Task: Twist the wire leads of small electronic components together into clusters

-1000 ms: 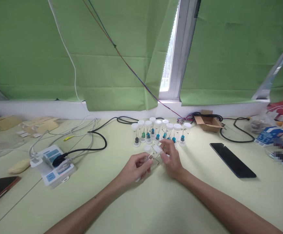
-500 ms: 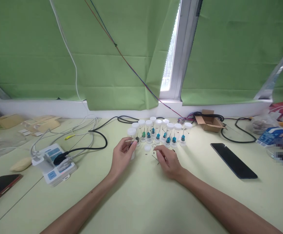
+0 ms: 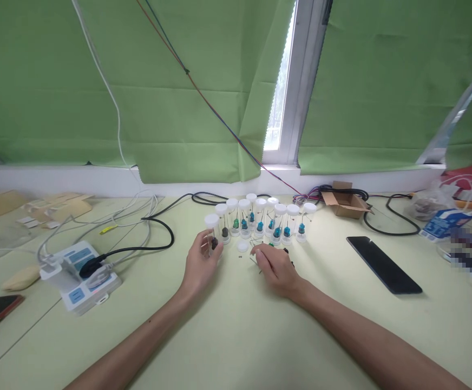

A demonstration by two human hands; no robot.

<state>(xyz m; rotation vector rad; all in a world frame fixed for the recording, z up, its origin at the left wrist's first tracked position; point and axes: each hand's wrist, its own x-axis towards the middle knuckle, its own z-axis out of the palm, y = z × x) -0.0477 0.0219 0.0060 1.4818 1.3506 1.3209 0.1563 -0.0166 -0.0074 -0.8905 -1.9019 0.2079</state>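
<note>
My left hand [image 3: 200, 262] is curled round a clear, white-capped vial [image 3: 212, 221] with a dark lump inside. The vial stands upright at the left end of the group. To its right are several similar vials [image 3: 276, 221], holding blue, green or dark pieces on thin stems. My right hand [image 3: 277, 271] rests on the table with its fingers drawn together, their tips beside small thin bits. Whatever they pinch is too small to make out. Between the hands lies a loose white cap [image 3: 242, 247], with a tiny dark speck near it. Green and dark pieces show partly behind my right hand.
A black phone [image 3: 384, 265] lies to the right, with a small open cardboard box [image 3: 346, 205] behind it. A white power strip [image 3: 82, 287] with plugs and cables sits on the left. Black cables [image 3: 171, 233] run along the back, below green blinds [image 3: 195, 119].
My left hand and its vial have shifted slightly left, and the dark lump inside shows more clearly. My right fingertips have moved a little lower. The whole view has also turned slightly.
</note>
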